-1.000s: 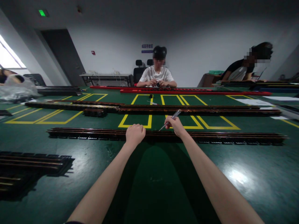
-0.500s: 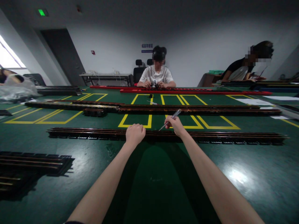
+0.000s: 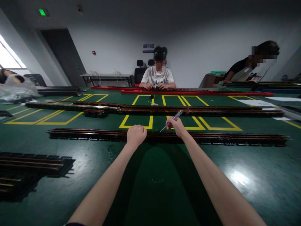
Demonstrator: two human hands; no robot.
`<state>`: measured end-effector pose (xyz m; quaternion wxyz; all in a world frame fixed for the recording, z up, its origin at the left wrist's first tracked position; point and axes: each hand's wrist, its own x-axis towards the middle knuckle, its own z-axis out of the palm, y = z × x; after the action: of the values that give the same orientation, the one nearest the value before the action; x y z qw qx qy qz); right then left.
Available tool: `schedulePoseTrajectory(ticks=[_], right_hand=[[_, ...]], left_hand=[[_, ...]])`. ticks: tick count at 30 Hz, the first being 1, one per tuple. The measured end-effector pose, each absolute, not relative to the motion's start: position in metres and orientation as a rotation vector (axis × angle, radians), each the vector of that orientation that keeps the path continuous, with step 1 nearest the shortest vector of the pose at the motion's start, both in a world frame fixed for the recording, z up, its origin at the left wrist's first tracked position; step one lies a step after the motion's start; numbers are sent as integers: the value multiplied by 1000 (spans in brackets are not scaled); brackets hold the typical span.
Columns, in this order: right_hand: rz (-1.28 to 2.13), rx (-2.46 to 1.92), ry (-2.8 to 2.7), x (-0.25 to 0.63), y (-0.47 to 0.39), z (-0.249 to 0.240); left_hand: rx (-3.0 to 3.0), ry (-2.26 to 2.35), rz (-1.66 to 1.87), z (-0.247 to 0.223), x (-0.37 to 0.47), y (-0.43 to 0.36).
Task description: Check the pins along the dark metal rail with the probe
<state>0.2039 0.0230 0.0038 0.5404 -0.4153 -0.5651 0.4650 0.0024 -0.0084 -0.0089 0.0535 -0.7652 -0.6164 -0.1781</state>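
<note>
Slim tool angled down over a long dark strip

From where I stood, the head view took in a green desk (image 3: 157,191) with a long dark strip (image 3: 225,138) lying crosswise on it, just in front of the worker. The left hand (image 3: 136,135) rested on this strip left of its middle, knuckles up and fingers curled in; their tips were hidden, so I could not tell whether they gripped it. The right hand (image 3: 175,126), a little way to the right, was closed around a slim tool (image 3: 177,115) with a clear-looking handle. The shaft slanted down and leftward to the strip, between the two hands; whether the tip touched, I could not make out.

Beyond lay a farther row of dark strips (image 3: 202,111), with a short dark bundle (image 3: 95,113) at its near side, over yellow markings (image 3: 136,127). A stack of dark pieces (image 3: 30,164) sat near the left edge. Past red strips (image 3: 235,93) on the far side, a co-worker in a white shirt (image 3: 158,76) sat facing us, both hands together over a small dark object
</note>
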Motion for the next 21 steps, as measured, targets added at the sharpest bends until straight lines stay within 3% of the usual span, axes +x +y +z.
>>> schedulePoseTrajectory(ticks=[21], right_hand=[[1114,-982,-1362,205,21,5]], left_hand=[[-2317,-1864,-549,-10,2,-7]])
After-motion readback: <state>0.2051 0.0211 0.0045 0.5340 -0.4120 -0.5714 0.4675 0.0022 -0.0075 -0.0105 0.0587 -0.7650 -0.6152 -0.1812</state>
